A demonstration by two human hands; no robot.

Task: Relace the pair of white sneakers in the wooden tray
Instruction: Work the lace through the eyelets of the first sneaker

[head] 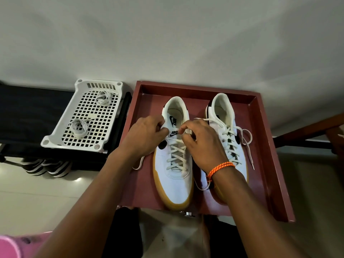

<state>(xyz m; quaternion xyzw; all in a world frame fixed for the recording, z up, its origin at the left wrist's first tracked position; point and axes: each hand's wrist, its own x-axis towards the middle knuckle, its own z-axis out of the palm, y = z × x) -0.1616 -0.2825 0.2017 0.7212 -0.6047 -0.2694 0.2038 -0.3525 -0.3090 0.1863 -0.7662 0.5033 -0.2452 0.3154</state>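
Sneakers are standing side by side in the wooden tray [268, 144], toes toward the person, so both lace rows are facing the hands. The left sneaker [174, 175] is sitting near the tray's middle, laced in crosses up to the tongue. Both hands are working at its top eyelets. The left hand [147, 135] is curling its fingers at the collar edge, apparently pinching a lace end or the eyelet flap; which of the two cannot be told. The right hand [200, 140] is pinching the lace [176, 155] beside the tongue label, thumb and forefinger closed on it, probably to feed or draw it through the last hole. One loose lace end is trailing out under the left wrist onto the tray floor.

The right sneaker [226, 116] is lying just beside the first, partly hidden by the right forearm. Its lace is crossed but slack, with the ends spilling over the outer side, so tightening is likely pending there.

An orange braided wristband [220, 168] is circling the right wrist.

Left of the tray, a white perforated basket [55, 139] is holding two coiled white laces [79, 127], kept apart from the work, presumably either spares or removed ones. It is resting on a dark rack; striped shoes [46, 167] are sitting beneath it.
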